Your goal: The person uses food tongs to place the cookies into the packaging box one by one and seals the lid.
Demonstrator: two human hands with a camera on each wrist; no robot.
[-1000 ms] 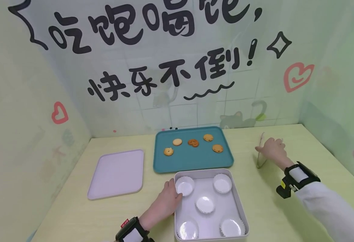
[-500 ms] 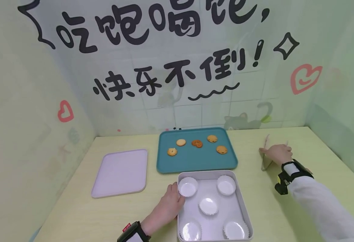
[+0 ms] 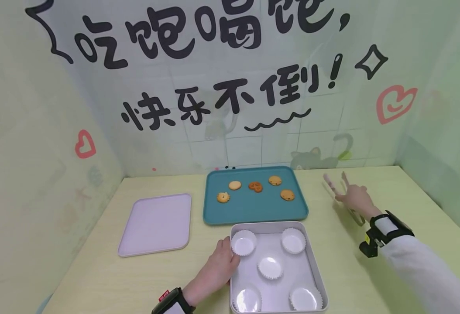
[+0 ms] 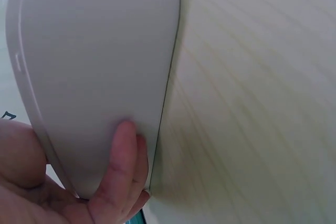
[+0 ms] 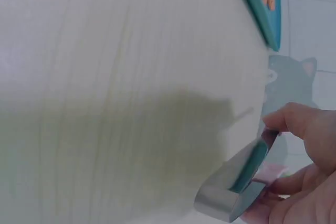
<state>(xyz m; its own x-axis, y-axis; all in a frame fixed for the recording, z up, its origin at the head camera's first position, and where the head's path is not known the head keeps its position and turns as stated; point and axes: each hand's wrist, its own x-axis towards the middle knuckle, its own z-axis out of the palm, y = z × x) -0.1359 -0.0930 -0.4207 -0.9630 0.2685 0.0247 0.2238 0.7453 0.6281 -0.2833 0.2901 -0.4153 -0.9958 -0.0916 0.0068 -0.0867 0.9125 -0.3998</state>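
My left hand grips the left wall of a pale lilac rectangular baking tin. In the left wrist view its fingers lie against the tin's outer wall, with the thumb at the rim. Inside the tin sit several white fluted cupcake liners. Over the right side of the table, my right hand holds metal tongs between thumb and fingers. Their pinkish tips point away, spread apart with nothing between them; the bent end shows below the hand. Part of the tongs is hidden by the hand.
Behind the tin lies a teal tray bearing several cookies and a pretzel-shaped one. A flat lilac tray is on the left. Walls close off the table's back and sides.
The tongs have turned in my right hand: their tips now reach forward and left, and the bent end has swung back under the wrist. My left hand keeps its grip on the tin.
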